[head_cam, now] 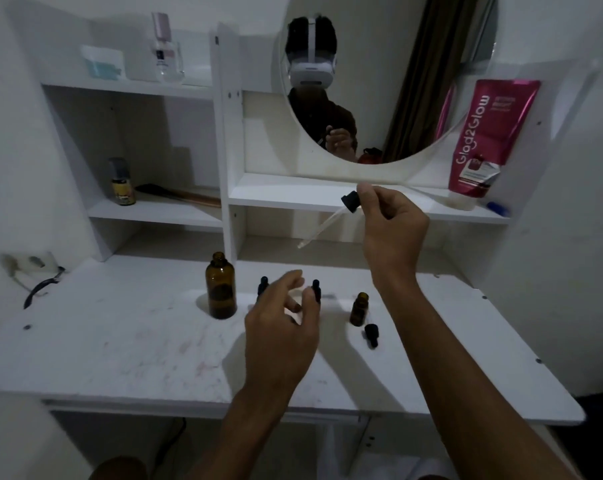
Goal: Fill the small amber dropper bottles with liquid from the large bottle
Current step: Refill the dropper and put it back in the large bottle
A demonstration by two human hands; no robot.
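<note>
Pinching the dropper (327, 222) by its black cap, the right hand (393, 233) is holding it raised above the far middle of the desk (120, 341).
The left hand (282, 327) is hovering loosely curled and holding nothing, over two capped small bottles (316, 289). The large bottle (220, 289) is standing open just to the left, and an open small bottle (358, 308) is waiting to the right. Lowering the glass tip straight into a neck looks best, since the shelf edge (293, 199) is sitting close behind it, while the near desk is offering room.

1 lg bottle (221, 289), prob 3 sm bottles (358, 308), 2 droppers (371, 334)
</note>
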